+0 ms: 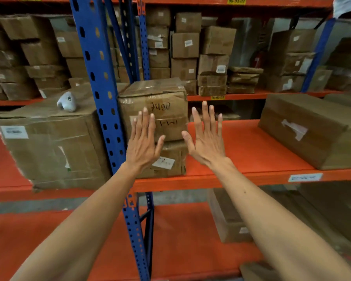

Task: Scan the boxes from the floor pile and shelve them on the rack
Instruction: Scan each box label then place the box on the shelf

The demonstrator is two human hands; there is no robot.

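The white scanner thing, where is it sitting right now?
In the head view the scanner lies on top of the big box on the left, just left of the blue post, away from both hands.

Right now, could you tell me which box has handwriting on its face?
The top box of the two-box stack beside the blue upright, marked 7490; the others show only labels.

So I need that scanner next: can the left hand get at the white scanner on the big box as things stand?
Probably yes. The left hand is open and empty; the white scanner lies exposed atop the big box, but the blue upright stands between, so reach around its front.
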